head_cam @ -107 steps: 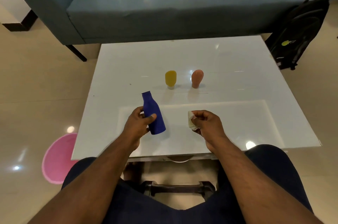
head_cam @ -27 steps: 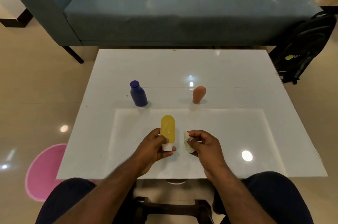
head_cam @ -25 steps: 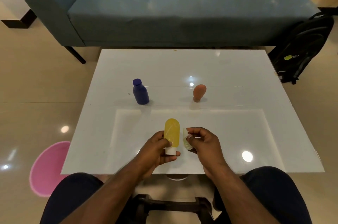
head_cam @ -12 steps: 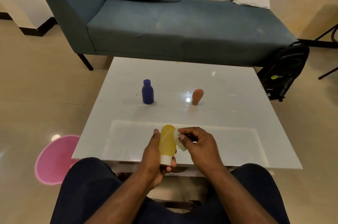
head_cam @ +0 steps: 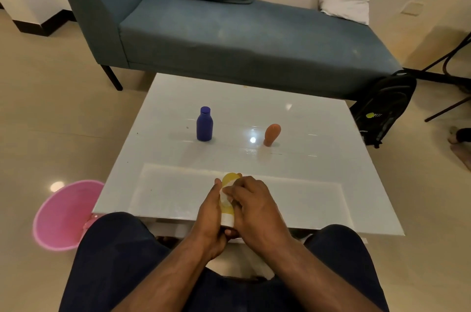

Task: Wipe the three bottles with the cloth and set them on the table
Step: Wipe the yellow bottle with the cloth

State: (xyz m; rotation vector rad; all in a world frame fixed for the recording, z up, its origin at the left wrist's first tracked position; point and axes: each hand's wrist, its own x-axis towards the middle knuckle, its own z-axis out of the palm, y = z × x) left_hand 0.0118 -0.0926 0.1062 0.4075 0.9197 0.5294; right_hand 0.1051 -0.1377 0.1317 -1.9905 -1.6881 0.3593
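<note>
Hands meet over the table's (head_cam: 331, 204) near edge. I see the left hand (head_cam: 210, 212) wrapped round the yellow bottle (head_cam: 228, 179), mostly hidden; right hand (head_cam: 254, 206) pinches the cloth (head_cam: 224, 197) against it. Blue bottle (head_cam: 204, 124) and orange bottle (head_cam: 272, 134) stand apart beyond.

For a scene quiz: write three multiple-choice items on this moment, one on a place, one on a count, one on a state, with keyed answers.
1. Where does the blue bottle stand?
A. on the table, left of the orange bottle
B. on the sofa
C. in the pink bin

2. How many bottles stand free on the table?
A. none
B. two
C. three

3. What is the cloth doing?
A. lying on the floor
B. draped over the sofa
C. pressed to the yellow bottle

Answers: 1 A, the orange bottle is to its right. 2 B, blue and orange only. 3 C, the right hand presses it to the yellow bottle, which the left hand holds.
</note>
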